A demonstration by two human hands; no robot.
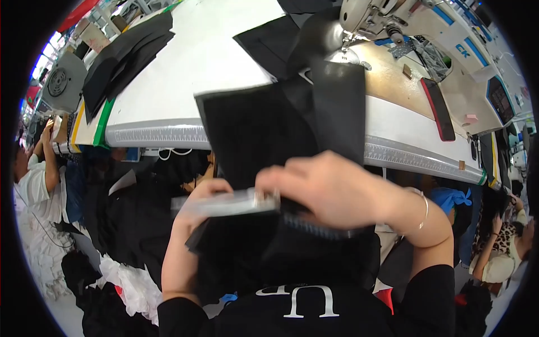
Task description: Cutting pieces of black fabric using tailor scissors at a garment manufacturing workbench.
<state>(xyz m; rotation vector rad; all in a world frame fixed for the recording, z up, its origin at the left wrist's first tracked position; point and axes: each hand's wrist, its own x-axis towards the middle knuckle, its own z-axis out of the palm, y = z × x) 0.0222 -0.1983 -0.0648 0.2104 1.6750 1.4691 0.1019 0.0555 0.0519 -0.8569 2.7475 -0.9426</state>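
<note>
Black fabric pieces run from the sewing machine over the table's front edge towards my lap. My left hand is closed around part of a pale, blurred strip, which looks like a clear ruler or plastic piece. My right hand is blurred by motion, its fingers pinched at the strip's right end, over the black fabric. A dark toothed strip, perhaps a zipper, shows below my right hand. The fabric's upper end lies beside the machine's presser foot.
Stacked black fabric lies on the white table at the left. A ruler tape edges the table. A red-cased phone rests at the right. Co-workers sit at the far left and far right.
</note>
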